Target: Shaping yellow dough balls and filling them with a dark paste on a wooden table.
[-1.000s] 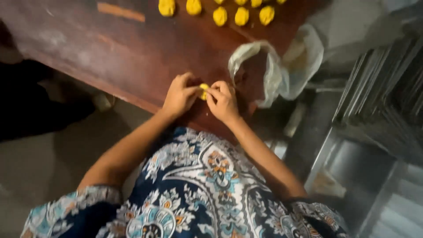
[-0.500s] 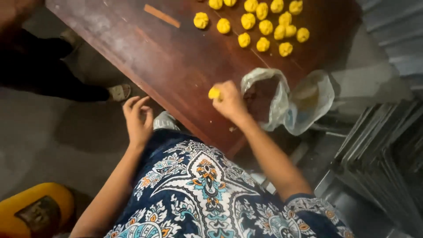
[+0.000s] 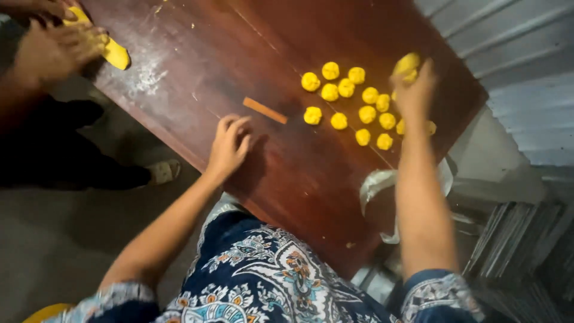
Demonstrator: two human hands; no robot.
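head view | right hand grips a yellow dough ball above the cluster of dough balls on the wooden table | left hand empty, fingers loosely curled on the table edge | plastic bag at table edge, contents unclear | another person's hands press a dough roll

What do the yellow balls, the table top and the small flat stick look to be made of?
Yellow balls: soft dough, matte, with lumpy, pinched surfaces; the right hand holds one more.
Table top: dark reddish wood, smooth with a slight sheen, dusted with pale flour-like powder near the far end.
Flat stick: probably wood, light orange-brown and unpolished; too small to be sure.
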